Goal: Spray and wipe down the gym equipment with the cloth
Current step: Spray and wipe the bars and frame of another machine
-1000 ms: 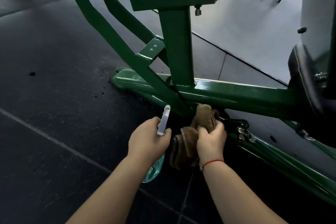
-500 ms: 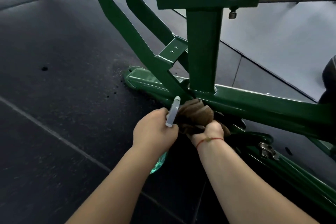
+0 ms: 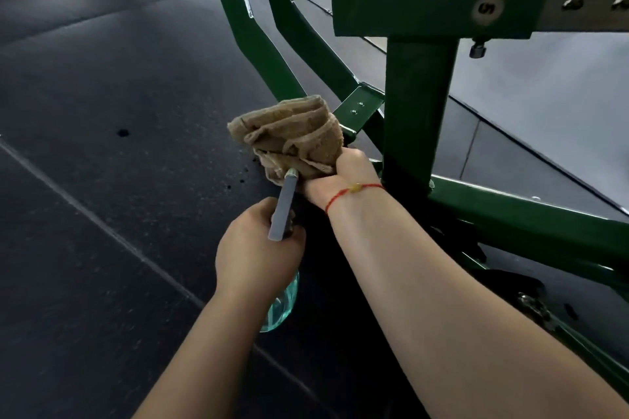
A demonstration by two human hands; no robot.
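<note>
Your right grip (image 3: 340,177) was closed tight on the cloth (image 3: 289,133), fingers curled round its lower end, so that most of the bunched fabric stood up above your knuckles. The cloth was tan, coarse and towel-like, folded into thick rolls, and it sat against the slanted green bar (image 3: 262,54) of the gym equipment, just left of the small bracket (image 3: 357,107) with two screw heads. Whether it actually pressed on the paint, the view did not show.

Your left grip (image 3: 258,257) was wrapped round the neck of the spray bottle (image 3: 281,303), fully closed on it. The grey-blue spray head (image 3: 285,204) stuck up out of your fist, its tip touching or just in front of the cloth's lower edge. The bottle body below your hand was clear teal plastic.

The only readable mark was a round pale sticker (image 3: 486,8) with the number 5, on the green square sleeve above the upright post (image 3: 418,105). A dull silver bar (image 3: 592,7) with holes ran out of that sleeve to the right, and a small metal knob (image 3: 476,51) hung under it. The green tubing was glossy and square-edged. A red string bracelet (image 3: 354,189) with a yellowish bead circled your right wrist. The floor (image 3: 102,146) was dark speckled matting with a pale seam.
</note>
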